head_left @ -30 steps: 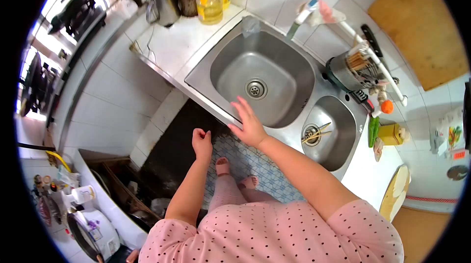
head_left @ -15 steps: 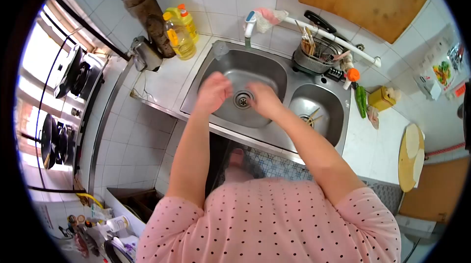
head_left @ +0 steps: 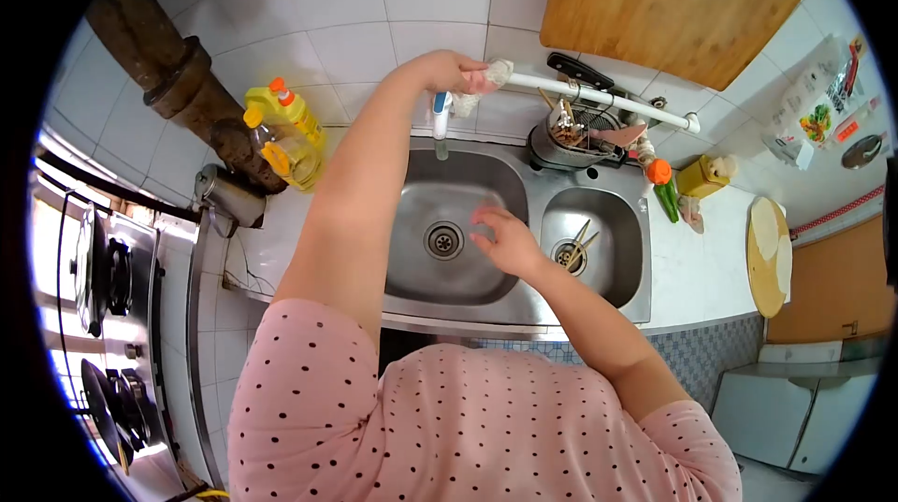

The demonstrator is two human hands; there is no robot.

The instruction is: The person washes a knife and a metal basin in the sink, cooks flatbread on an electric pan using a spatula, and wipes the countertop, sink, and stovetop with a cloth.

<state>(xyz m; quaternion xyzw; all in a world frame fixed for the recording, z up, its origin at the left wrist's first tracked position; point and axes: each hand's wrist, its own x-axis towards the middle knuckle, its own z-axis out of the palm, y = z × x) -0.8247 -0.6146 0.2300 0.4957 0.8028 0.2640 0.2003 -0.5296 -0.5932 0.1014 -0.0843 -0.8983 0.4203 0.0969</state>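
Observation:
My left hand [head_left: 447,72] is stretched up to the tap and the white pipe. Its fingers are closed on a pink-and-white cloth [head_left: 500,72] that hangs over the pipe beside the tap [head_left: 441,118]; the palm side is hidden. Below, my right hand [head_left: 508,242] hovers over the large sink basin [head_left: 412,277], near its right side, with bent fingers apart and nothing in them. A drain [head_left: 443,241] shows in the basin floor. In the small basin [head_left: 619,240] lie several light wooden sticks [head_left: 582,245] by the drain.
Left of the sink stand yellow bottles [head_left: 295,132] and a metal jug [head_left: 231,198]. Behind it are a pot with utensils [head_left: 564,142], a black-handled knife [head_left: 580,70] and a wooden board [head_left: 673,6]. Green peppers [head_left: 666,201] and a yellow box [head_left: 702,178] lie right.
My left hand has risen from above the large basin to the cloth by the tap and taken hold of it. My right hand stays over the basin. The view has shifted.

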